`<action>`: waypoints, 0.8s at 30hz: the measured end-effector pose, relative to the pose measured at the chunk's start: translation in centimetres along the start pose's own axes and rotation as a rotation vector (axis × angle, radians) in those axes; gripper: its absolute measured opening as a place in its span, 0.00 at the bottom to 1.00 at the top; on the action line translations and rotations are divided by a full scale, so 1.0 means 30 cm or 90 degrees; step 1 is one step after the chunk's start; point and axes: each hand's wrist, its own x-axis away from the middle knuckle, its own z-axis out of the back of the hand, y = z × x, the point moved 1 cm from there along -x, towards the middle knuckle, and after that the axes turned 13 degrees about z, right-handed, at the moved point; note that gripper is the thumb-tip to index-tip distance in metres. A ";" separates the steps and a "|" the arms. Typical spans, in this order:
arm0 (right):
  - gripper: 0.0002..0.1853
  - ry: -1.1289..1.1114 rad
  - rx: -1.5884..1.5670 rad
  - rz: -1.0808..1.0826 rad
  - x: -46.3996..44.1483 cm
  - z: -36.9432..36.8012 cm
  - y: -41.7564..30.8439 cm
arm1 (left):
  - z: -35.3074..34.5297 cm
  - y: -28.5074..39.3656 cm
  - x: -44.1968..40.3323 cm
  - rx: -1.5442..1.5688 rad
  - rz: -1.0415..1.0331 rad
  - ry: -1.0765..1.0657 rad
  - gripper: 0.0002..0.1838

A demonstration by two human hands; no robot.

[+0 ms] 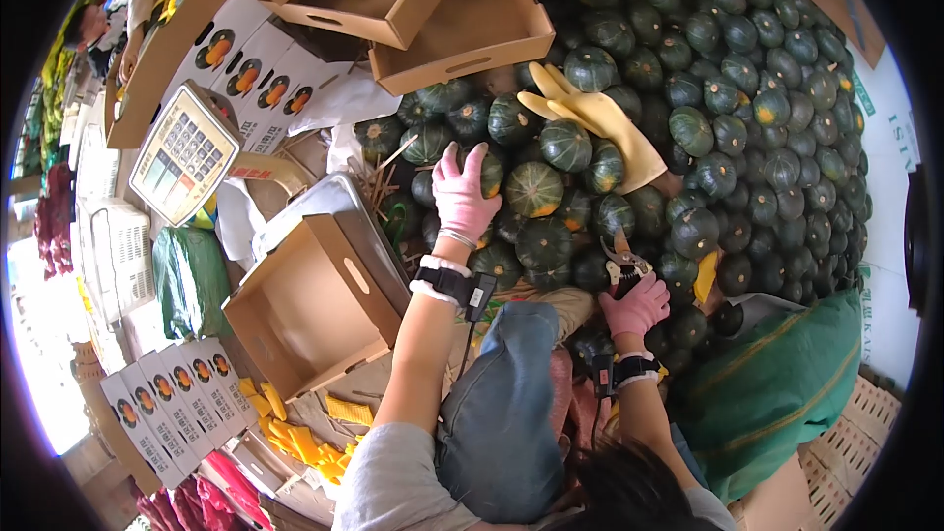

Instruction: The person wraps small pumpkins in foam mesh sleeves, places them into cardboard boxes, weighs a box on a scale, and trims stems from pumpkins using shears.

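Note:
My left hand (464, 199), in a pink glove, reaches over the pile of dark green squashes (534, 189) with its fingers spread. A squash (491, 175) lies right beside its fingertips; whether they touch it I cannot tell. My right hand (636, 306), also pink-gloved, is closed around a pair of pruning shears (626, 264). The blades lie close to another squash (615, 216) and its stem. A pale yellow rubber glove (605, 128) lies on the squashes ahead of my right hand.
An open cardboard box (305, 310) rests on a scale whose display panel (187, 152) stands beyond it. More boxes (462, 54) are stacked at the top. A green sack (777, 383) lies at the right. Another person's arm (133, 25) shows at the upper left.

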 end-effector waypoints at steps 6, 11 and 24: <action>0.38 0.008 -0.114 0.083 0.020 0.043 0.051 | 0.001 -0.007 -0.003 -0.001 -0.018 -0.013 0.49; 0.22 0.000 -0.465 0.075 0.079 -0.005 0.120 | 0.043 -0.010 -0.035 -0.021 -0.044 -0.093 0.42; 0.06 -0.274 -1.213 -0.139 0.169 0.153 0.157 | -0.162 0.561 -0.404 0.067 -0.208 -0.198 0.43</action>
